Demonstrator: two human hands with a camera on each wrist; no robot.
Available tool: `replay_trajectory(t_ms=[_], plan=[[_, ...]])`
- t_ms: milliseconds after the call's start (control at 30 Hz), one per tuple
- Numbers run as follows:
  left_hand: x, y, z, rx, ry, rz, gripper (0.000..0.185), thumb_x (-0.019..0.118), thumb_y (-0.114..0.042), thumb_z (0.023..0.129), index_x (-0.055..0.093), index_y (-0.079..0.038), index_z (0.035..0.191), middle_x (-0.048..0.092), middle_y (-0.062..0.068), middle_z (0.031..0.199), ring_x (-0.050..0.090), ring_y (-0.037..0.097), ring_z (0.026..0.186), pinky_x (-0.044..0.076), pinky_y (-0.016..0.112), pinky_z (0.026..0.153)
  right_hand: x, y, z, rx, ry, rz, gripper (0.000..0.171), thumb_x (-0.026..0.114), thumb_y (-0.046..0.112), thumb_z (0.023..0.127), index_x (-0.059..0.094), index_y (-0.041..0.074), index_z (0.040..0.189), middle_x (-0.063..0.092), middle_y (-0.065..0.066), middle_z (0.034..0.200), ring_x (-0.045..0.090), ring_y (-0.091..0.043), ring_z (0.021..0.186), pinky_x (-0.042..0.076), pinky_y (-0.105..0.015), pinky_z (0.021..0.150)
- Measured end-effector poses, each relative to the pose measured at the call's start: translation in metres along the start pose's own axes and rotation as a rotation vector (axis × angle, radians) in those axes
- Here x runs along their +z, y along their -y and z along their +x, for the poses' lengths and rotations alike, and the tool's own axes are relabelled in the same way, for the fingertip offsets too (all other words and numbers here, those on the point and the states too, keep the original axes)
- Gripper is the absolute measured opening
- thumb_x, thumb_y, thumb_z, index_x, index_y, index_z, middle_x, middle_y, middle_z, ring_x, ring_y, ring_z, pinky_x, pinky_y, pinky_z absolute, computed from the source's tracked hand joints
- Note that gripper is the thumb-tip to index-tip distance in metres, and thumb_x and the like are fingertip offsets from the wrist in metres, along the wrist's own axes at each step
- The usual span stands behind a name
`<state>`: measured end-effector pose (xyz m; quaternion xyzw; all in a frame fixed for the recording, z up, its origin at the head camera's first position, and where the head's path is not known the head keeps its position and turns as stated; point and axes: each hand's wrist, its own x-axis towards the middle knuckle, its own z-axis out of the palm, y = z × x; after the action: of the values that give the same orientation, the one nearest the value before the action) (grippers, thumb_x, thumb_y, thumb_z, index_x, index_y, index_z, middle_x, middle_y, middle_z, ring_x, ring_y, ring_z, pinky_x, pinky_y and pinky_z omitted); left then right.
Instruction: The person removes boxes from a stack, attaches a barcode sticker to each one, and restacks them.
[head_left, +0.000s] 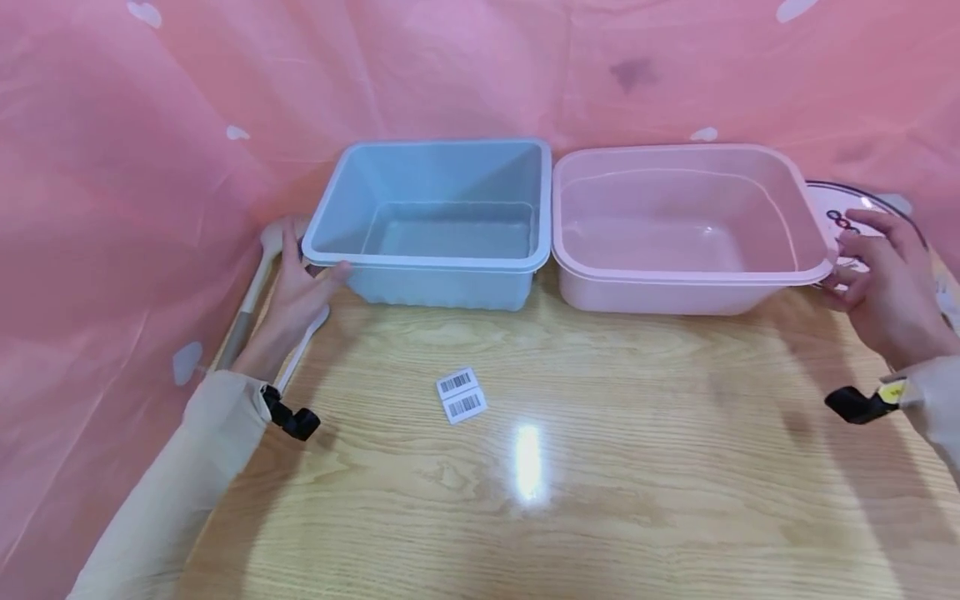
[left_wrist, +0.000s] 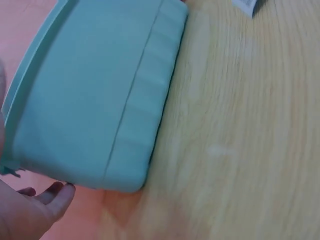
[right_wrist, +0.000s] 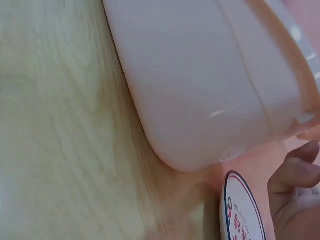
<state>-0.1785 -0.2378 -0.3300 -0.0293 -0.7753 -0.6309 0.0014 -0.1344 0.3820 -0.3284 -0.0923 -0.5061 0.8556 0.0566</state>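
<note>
A blue plastic basin and a pink plastic basin stand upright side by side at the back of the wooden table, rims nearly touching. My left hand is at the blue basin's front left corner. Its thumb lies along the front rim, and in the left wrist view the fingertips are below the rim, by the end wall. My right hand is beside the pink basin's right end, fingers loosely bent. The right wrist view shows that hand just off the basin wall; whether a fingertip touches the rim is hidden.
Behind my right hand is a white plate with a dark rim and red print. A long-handled utensil and a white-handled one lie at the left. A barcode label lies mid-table. Pink sheeting surrounds the back and sides.
</note>
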Motion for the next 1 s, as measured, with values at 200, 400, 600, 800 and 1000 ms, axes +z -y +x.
replay_trajectory(t_ms=[200,400,600,800,1000], plan=[[-0.005,0.020,-0.023,-0.149,-0.029,0.122,0.089,0.062,-0.025,0.093,-0.001,-0.019,0.156,0.034,0.008,0.141,0.051,0.010,0.115,0.047,0.009,0.082,-0.009,-0.014,-0.039,-0.039,-0.146,0.277,0.023,0.034,-0.009,0.097,0.048,0.008,0.105,0.055,-0.015,0.068,0.050,-0.030,0.044,0.023,-0.032,0.038],[0.003,0.032,-0.051,-0.198,0.111,0.322,0.068,0.064,-0.026,0.092,0.032,0.000,0.146,0.050,0.011,0.112,0.051,0.007,0.090,0.051,0.018,0.073,0.012,-0.059,-0.089,-0.182,-0.202,0.157,0.025,0.030,-0.015,0.094,0.053,-0.005,0.089,0.059,-0.013,0.060,0.051,-0.021,0.040,0.016,-0.030,0.035],[0.042,0.020,-0.089,-0.212,0.319,0.443,0.043,0.069,-0.023,0.089,0.056,-0.001,0.124,0.063,0.013,0.099,0.060,0.018,0.084,0.050,0.028,0.073,0.051,-0.109,-0.136,0.009,0.190,-0.218,0.019,0.040,-0.009,0.097,0.055,-0.002,0.107,0.071,-0.006,0.080,0.063,-0.013,0.058,0.037,-0.026,0.038],[0.077,0.012,-0.113,-0.262,0.410,0.365,0.039,0.067,-0.016,0.089,0.057,0.002,0.122,0.065,0.014,0.106,0.064,0.021,0.093,0.054,0.030,0.078,0.115,-0.130,-0.150,0.078,0.463,-0.514,0.027,0.051,-0.002,0.096,0.048,-0.012,0.122,0.069,-0.013,0.110,0.070,-0.014,0.094,0.059,-0.030,0.069],[0.090,0.014,-0.121,-0.289,0.302,0.372,0.045,0.067,-0.012,0.088,0.054,-0.002,0.129,0.067,0.011,0.108,0.066,0.021,0.094,0.054,0.032,0.080,0.168,-0.152,-0.141,0.163,0.546,-0.625,0.036,0.055,-0.003,0.093,0.047,-0.011,0.127,0.055,-0.032,0.126,0.065,-0.026,0.110,0.058,-0.033,0.081]])
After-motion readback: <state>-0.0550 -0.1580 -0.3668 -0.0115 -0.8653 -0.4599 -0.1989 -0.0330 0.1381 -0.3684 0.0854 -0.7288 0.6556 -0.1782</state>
